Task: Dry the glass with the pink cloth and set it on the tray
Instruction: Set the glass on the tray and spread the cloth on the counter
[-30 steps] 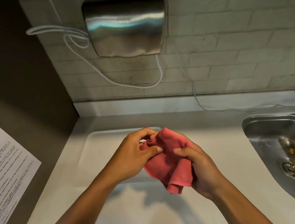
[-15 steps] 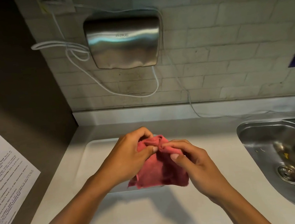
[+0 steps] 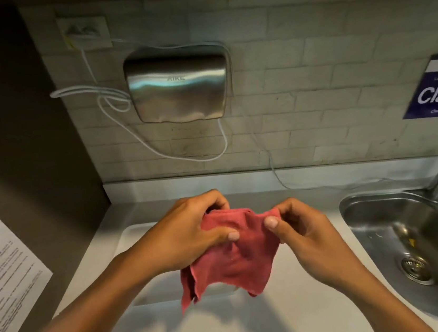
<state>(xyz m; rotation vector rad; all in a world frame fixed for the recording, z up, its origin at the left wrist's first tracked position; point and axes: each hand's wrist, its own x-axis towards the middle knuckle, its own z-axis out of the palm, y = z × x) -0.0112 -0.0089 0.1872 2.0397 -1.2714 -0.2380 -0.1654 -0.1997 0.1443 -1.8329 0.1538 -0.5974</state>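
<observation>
Both hands have drawn apart since the earlier frame, spreading the pink cloth [image 3: 234,257] wider between them, and the camera has tipped up to show more wall. From the head view, the left hand [image 3: 190,232] has its grip closed on the cloth's upper left edge, the right hand [image 3: 300,227] pinches the upper right corner; soft, matte fabric hangs in limp folds over the white, shallow tray [image 3: 138,233] on the pale tabletop. No glass is visible; whether one sits inside the cloth I cannot tell. A steel sink [image 3: 402,229] lies nearer the right hand
</observation>
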